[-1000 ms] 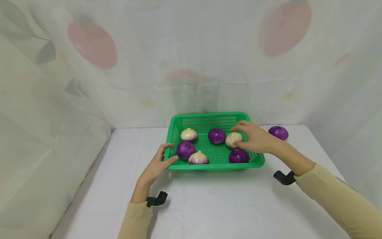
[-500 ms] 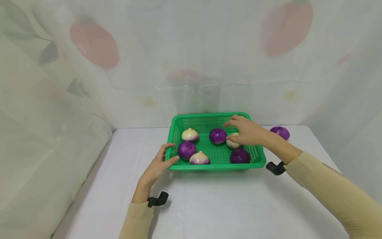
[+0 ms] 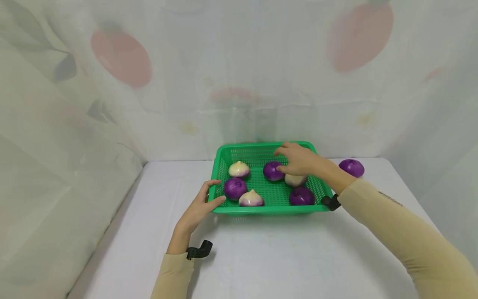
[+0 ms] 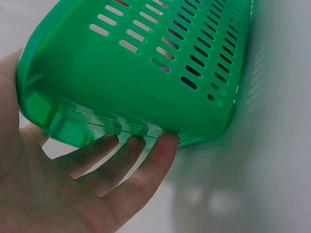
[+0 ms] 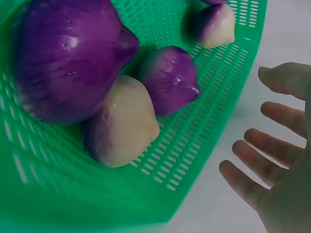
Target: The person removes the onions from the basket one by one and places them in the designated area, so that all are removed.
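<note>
A green mesh basket (image 3: 257,210) stands on the white table. My left hand (image 3: 196,211) grips its left end, thumb over the rim and several fingertips against the outer wall in the left wrist view. My right hand (image 3: 298,161) hovers over the right half with fingers spread and nothing held. Its fingertips overlap a glossy purple onion (image 3: 270,172) in the head view. Under the palm lies a pale onion (image 3: 295,180), partly hidden. A dark purple onion (image 3: 301,197) sits at the front right.
At the basket's left are another purple onion (image 3: 235,189) and two pale onions with purple bases, one front (image 3: 251,199) and one back (image 3: 239,169). Outside it, one more purple onion (image 3: 352,167) rests on the table at right. A printed curtain (image 3: 179,104) hangs behind.
My right hand has moved left and slightly back, from over the pale onion to over the purple one beside it. The left hand keeps its grip on the basket.
</note>
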A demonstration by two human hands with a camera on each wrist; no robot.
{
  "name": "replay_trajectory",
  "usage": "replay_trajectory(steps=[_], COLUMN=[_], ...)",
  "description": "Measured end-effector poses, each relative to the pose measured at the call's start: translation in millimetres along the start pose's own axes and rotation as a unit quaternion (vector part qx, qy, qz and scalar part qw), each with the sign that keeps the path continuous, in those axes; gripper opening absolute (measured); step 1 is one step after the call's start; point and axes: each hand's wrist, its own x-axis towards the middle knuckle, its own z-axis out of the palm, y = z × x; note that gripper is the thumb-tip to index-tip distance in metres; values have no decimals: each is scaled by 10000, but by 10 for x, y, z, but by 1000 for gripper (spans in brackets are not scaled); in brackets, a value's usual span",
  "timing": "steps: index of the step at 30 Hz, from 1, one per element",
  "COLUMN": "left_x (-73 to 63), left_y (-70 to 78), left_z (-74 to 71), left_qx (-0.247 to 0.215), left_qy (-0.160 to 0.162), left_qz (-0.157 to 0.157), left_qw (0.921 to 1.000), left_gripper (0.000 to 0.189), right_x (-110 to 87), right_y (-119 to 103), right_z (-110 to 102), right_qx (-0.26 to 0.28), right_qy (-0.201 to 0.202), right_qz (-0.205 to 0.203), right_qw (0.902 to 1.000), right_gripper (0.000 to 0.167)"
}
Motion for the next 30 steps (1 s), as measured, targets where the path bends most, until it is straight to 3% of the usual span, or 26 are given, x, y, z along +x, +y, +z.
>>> replay_trajectory(steps=[16,30], left_x=[1,15], left_y=[21,-3], left_z=[24,46], left_qx=[12,-47], left_qy=[3,43], left_qz=[7,-11], left_qw=[10000,10000], left_gripper=[69,62], right_x=[348,471], right_y=[35,137], right_z=[207,430], right_qx=[-298,-397], right_qy=[-422,-697], right_qz=[151,196], right_qw=[9986,9966], right_gripper=[52,57])
